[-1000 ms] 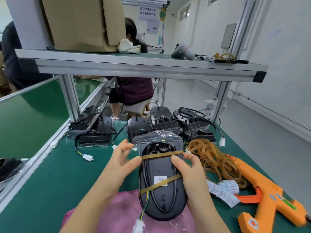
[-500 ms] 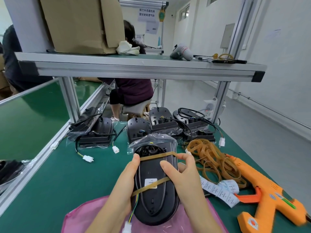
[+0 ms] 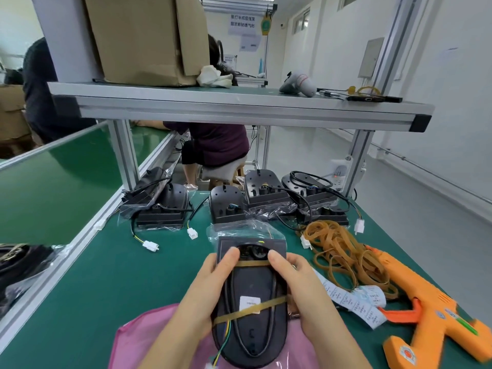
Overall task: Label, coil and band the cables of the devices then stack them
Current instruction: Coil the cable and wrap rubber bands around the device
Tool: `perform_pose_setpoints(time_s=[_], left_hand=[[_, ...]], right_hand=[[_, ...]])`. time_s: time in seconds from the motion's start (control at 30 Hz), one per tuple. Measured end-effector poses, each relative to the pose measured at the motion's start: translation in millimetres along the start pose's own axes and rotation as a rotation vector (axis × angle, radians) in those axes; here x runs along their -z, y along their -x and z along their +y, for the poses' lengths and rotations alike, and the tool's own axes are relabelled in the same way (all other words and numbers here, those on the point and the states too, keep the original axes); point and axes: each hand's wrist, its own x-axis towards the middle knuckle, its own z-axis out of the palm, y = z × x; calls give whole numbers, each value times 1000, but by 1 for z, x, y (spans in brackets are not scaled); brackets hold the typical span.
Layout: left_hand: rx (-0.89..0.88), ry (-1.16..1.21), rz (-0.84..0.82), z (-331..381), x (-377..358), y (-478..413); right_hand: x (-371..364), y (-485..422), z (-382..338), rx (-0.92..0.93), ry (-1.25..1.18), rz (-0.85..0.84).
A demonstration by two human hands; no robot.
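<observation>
At the near edge of the green desk (image 3: 106, 275), over a pink mesh cloth (image 3: 138, 342): the black oval device (image 3: 250, 283), with its black cable (image 3: 272, 318) coiled under two tan rubber bands (image 3: 253, 263) and a white label (image 3: 249, 303) on it. A second ago the left hand (image 3: 205, 294) was spread; it now grips. Banding looks done, and stacking is probably next. The left hand and right hand (image 3: 300, 288) have their fingers (image 3: 229, 258) clamped on the device's sides, thumbs at the upper band.
</observation>
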Motion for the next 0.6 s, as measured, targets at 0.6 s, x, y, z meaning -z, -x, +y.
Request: perform_pose_setpoints(time_s=[0.6], left_hand=[[-108,-249,199,8,-5,-16]], right_hand=[[-28,-7,18,186,-101,106]])
